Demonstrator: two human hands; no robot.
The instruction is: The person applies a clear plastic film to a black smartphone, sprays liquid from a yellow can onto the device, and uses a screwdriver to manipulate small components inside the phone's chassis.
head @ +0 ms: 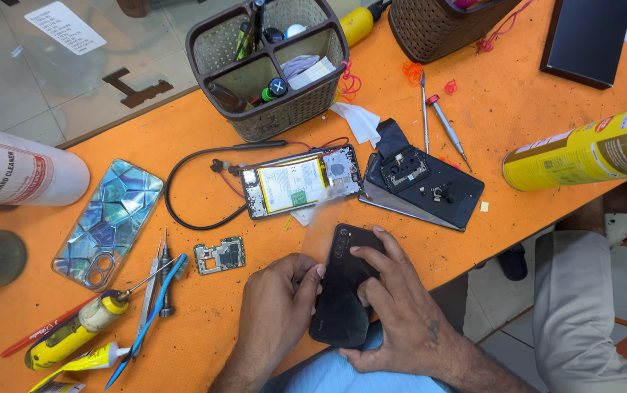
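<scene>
Both hands held a glossy black phone back cover at lower centre of the frame.
Left hand pinched clear film; right hand clasped the cover. Woven brown basket contained pens.

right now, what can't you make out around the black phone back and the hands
- Black phone back, head view: its near end is covered by the right hand and left hand.
- Clear film: see-through, edges hard to trace.
- Yellow spray can: cut off by the right edge.
- Brown basket: walls hide most tools inside.
- Small circuit board: parts too small to tell.
</scene>
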